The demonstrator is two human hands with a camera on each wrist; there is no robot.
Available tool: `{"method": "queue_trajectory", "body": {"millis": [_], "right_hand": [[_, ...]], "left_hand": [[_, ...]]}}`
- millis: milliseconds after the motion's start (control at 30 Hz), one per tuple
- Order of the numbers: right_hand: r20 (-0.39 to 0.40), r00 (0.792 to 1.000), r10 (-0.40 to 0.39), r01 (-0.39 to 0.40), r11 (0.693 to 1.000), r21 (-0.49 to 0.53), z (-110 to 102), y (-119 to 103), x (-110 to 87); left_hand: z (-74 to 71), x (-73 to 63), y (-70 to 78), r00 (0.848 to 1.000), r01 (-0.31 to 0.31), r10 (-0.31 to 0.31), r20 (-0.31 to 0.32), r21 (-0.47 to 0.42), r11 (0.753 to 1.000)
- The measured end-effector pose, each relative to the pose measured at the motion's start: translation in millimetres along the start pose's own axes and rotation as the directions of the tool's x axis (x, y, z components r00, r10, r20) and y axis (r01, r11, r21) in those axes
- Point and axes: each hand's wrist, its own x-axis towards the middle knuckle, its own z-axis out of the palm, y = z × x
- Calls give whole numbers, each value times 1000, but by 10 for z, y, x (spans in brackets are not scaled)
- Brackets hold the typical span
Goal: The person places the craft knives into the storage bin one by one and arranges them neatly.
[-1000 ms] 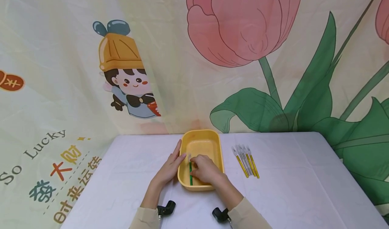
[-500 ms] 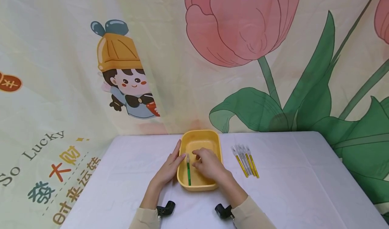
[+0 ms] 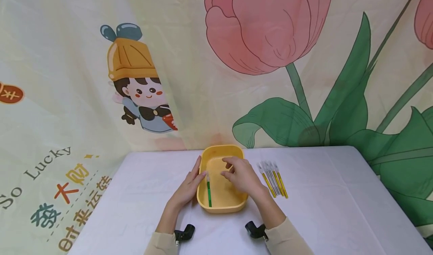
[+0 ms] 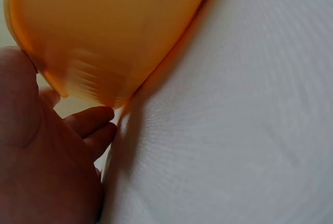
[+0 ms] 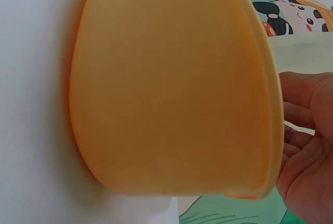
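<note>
Tray (image 3: 223,200) at lower center is needing steadiness: left hand (image 3: 187,185) gripping its side, right hand (image 3: 241,174) loose, holding nothing.

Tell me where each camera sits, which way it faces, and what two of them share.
Head: worn on the head, facing forward and down at the yellow tray, with the printed backdrop beyond; left hand, right hand and sleeves show.
Left wrist: worn on that wrist, facing the tray's outer wall and the white tabletop; part of the left hand shows.
Right wrist: worn on that wrist, facing the tray's outer wall, backdrop behind; part of the right hand shows.
Shared: both wrist views show the tray's outside and the tabletop.
</note>
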Motion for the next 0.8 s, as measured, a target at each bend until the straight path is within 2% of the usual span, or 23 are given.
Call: {"method": "queue_trajectory", "body": {"millis": [400,633,800], "right_hand": [[-75,997,25,-22,999,47,-163,106,-31],[-92,994,51,-48,998,42,-233,148,-36],[-128,991,30,-24,999,49,-283,216,-36]], "left_hand": [[-6,14,-12,999,-39,39,5,0,999],[-4,7,-25,999,-47,47,2,12,999],[-3,9,-22,999,-47,47,1,12,999]]}}
